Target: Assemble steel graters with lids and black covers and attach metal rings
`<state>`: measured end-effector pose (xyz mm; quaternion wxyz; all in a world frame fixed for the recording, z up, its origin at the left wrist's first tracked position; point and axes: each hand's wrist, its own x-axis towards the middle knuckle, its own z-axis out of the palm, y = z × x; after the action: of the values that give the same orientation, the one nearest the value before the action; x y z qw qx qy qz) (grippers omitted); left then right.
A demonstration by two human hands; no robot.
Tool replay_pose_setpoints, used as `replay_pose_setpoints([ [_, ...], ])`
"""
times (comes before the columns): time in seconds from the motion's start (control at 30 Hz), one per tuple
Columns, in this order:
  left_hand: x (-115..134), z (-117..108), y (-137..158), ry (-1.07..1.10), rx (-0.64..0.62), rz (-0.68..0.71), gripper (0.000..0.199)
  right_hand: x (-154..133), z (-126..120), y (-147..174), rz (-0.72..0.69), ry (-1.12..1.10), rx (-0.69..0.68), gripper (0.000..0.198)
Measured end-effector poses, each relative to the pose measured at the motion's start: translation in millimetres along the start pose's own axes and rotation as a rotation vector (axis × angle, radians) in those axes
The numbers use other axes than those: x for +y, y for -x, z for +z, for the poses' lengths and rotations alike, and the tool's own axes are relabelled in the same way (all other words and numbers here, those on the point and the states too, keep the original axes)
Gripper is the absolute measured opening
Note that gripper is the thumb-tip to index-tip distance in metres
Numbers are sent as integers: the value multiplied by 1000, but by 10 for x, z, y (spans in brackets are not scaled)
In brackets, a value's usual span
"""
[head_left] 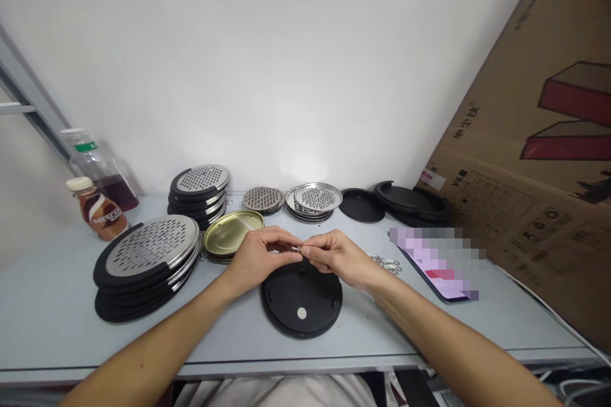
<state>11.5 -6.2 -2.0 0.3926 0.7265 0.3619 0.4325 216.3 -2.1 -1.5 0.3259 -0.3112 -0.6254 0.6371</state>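
Observation:
My left hand (264,254) and my right hand (337,257) meet at the middle of the desk, fingertips pinched around a small shiny metal piece (296,248), perhaps a hook or clip; fingers partly hide it. Just beneath them lies a round black disc (305,299) with a white dot near its front edge; the hands cover its far rim. Several wire metal hooks (389,262) lie just beyond my right wrist. To the left of my left hand is a stack of gold-coloured round lids (233,232).
Stacks of perforated metal discs with black rims (147,248) stand on the left, with two bottles (98,210) behind. Grater-like discs (317,197) and black round parts (405,200) line the wall. A phone (434,267) and large cardboard box (525,203) occupy the right.

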Motion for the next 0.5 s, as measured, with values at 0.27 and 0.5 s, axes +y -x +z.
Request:
replay_pose_setpoints([
  [0.27, -128, -115, -31, 22, 40, -47, 37, -15, -20, -35, 36, 74, 41, 37],
  [0.5, -1, -44, -12, 11, 60, -114, 27, 18, -21, -86, -24, 114, 149, 36],
])
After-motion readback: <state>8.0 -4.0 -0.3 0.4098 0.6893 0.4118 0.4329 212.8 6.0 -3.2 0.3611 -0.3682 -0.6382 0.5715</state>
